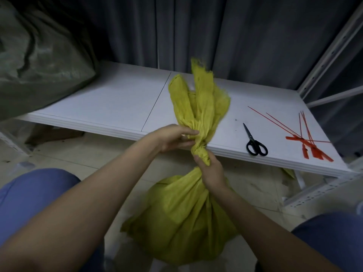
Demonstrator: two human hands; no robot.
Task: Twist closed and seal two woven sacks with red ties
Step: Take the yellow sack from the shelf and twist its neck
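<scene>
A yellow woven sack (182, 216) stands on the floor between my knees, its neck gathered and twisted. My right hand (211, 171) is wrapped around the twisted neck low down. My left hand (174, 138) pinches the neck just above, at the shelf's front edge. The loose mouth of the sack fans upward, blurred. Several red ties (312, 140) lie in a crossed pile on the white shelf to the right, apart from both hands.
Black scissors (254, 143) lie on the white shelf (110, 107) between the sack and the ties. A large grey-green sack (37, 59) fills the shelf's left end. A metal rack upright (332, 48) rises at right; a grey curtain hangs behind.
</scene>
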